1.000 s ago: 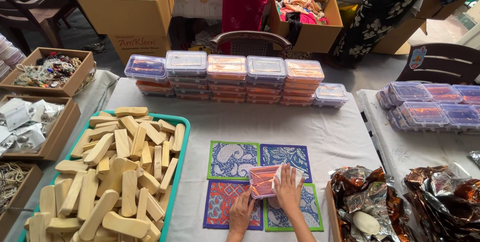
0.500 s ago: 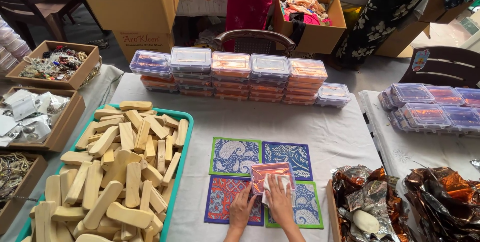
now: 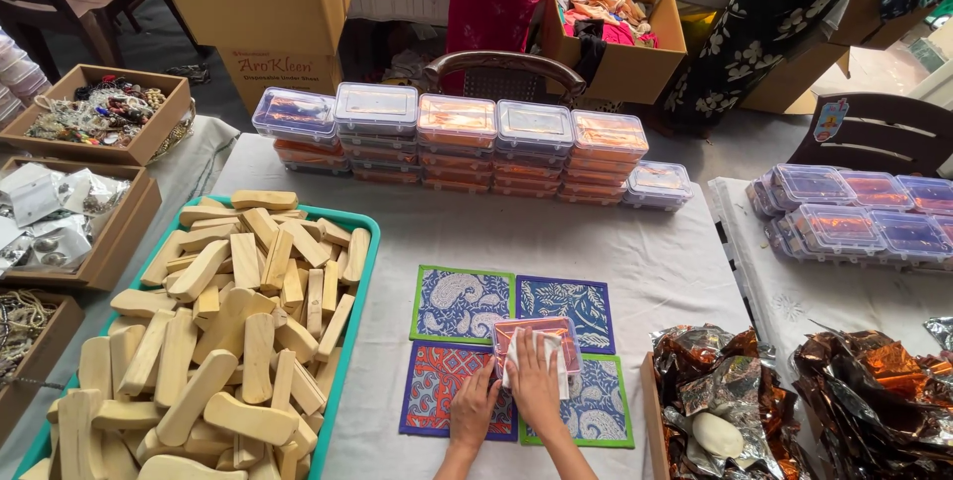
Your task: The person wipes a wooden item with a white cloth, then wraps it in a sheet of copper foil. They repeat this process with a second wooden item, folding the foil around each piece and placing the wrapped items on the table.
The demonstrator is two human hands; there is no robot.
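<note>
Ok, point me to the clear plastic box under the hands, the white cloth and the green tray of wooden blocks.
Clear plastic box (image 3: 531, 333), head view, top lid near its far edge.
White cloth (image 3: 548, 345), head view, bare part beside the right hand.
Green tray (image 3: 350, 326), head view, right rim.

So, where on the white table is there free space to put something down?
Bare cloth lies between the stacked clear boxes and the four patterned mats, and right of the mats, before the foil bags. The green tray of wooden blocks fills the left. Both hands occupy the mats.
</note>
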